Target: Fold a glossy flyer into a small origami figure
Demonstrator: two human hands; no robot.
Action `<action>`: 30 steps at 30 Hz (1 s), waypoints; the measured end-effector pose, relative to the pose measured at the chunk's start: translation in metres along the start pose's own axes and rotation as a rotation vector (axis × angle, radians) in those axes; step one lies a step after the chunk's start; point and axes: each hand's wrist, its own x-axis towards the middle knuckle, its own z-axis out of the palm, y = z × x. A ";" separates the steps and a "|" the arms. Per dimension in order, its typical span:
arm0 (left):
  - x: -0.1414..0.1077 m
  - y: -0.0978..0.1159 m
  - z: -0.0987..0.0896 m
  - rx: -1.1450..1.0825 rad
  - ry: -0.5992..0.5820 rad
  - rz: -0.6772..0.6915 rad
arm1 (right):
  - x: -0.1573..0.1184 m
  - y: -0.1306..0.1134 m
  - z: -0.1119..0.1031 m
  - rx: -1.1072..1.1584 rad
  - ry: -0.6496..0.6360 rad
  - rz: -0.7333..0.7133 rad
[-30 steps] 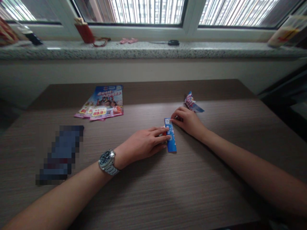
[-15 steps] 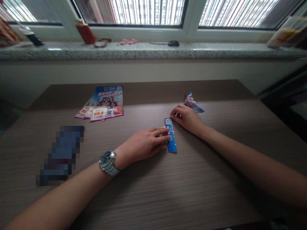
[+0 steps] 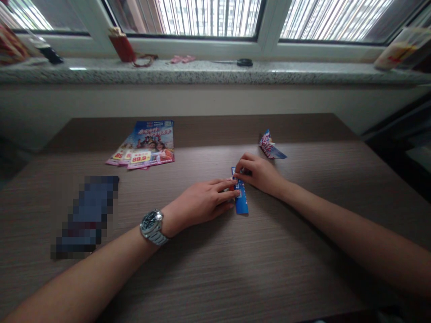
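A narrow blue strip of folded leaflet (image 3: pixel 242 205), with white print, lies flat on the table. My left hand (image 3: pixel 205 202) reaches over it from the left, fingers stretched out and their tips resting on its middle. Curled at the strip's upper end is my right hand (image 3: pixel 257 172), with thumb and fingertips brought together on the paper. That end is partly covered by the fingers. Beyond the right hand sits a small folded paper piece (image 3: pixel 269 147), colourful, with one pointed part standing up.
Several printed flyers (image 3: pixel 153 146) lie fanned at the back left. A blurred-out dark flat object (image 3: pixel 87 213) rests nearer on the left. The wood-grain table (image 3: pixel 202 278) ends before a stone windowsill (image 3: pixel 202 77), which holds scissors (image 3: pixel 244 62) and a red container (image 3: pixel 123 47).
My right hand has come slightly down and left, from just above the strip's end onto it, covering the printed square code. My left hand stays in place.
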 end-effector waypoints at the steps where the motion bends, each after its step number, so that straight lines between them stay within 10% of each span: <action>1: 0.000 0.000 0.000 0.001 -0.002 -0.001 | 0.001 0.000 0.002 -0.014 -0.002 -0.005; 30: 0.000 -0.001 0.001 -0.002 -0.016 -0.006 | -0.022 0.009 -0.010 0.054 -0.054 -0.087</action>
